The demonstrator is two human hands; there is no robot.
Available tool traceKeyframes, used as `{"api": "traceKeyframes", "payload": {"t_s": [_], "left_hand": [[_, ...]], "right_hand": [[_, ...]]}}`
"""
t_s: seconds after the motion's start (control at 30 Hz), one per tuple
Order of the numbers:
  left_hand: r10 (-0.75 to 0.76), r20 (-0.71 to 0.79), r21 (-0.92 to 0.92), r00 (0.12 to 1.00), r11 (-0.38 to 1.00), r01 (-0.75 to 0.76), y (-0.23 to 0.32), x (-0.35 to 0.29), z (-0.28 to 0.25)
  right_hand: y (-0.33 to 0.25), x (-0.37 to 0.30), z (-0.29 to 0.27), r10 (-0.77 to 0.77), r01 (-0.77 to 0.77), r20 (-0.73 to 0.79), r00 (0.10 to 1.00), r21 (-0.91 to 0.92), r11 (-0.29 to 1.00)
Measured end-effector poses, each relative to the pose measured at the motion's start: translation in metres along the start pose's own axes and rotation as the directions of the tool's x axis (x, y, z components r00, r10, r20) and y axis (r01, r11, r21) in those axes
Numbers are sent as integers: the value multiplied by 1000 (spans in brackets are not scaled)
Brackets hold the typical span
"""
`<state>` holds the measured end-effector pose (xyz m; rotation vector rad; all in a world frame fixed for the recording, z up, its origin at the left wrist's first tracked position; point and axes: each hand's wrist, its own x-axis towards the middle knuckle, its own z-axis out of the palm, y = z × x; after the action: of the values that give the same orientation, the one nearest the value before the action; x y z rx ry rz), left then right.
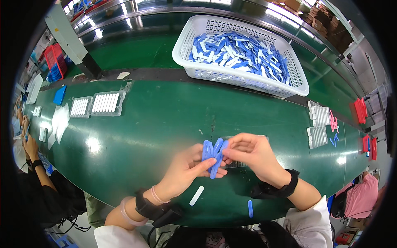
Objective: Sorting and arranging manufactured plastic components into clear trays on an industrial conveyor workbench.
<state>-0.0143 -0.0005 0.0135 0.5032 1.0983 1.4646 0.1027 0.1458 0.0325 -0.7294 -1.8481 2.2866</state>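
clear plastic blister tray (108, 103), rectangular, holding a row of white sticks, on the green table at upper left. second clear blister tray (81, 107), smaller, same white filling, touching the first on its left. two more clear blister trays with white sticks at the right end of the table: upper one (320, 115), lower one (317, 137), just beside each other. another clear tray (237, 164) lies partly hidden behind the hands, contents not readable. small pale rectangular packets (43, 134) and (37, 111) at the far left edge. stack of brown cardboard cartons (317, 16) at upper right, beyond the table. no labels, signs or screens can be made out.
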Motion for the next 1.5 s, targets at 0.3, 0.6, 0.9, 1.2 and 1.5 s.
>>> {"api": "traceKeyframes", "payload": {"t_s": [0.3, 0.6, 0.9, 1.2, 1.5], "left_hand": [[-71, -59, -91, 996, 994, 66, 0, 0, -2], [-69, -98, -9, 993, 998, 68, 0, 0, -1], [34, -87, 143, 996, 990, -21, -5, 0, -2], [-1, -47, -3, 999, 1000, 0, -8, -1, -2], [-15, -29, 16, 999, 1000, 16, -3, 0, 0]], "right_hand": [[3, -7, -33, -379, 595, 611, 695, -785, -174], [8, -30, -34, -275, 573, 706, 653, -698, -431], [1, -16, -3, -463, 479, 349, 815, -854, 201], [2, 0, -1, 0, 5, 39, 999, -130, 992], [-7, -1, -13, -96, 104, 92, 991, -85, 991]]}}
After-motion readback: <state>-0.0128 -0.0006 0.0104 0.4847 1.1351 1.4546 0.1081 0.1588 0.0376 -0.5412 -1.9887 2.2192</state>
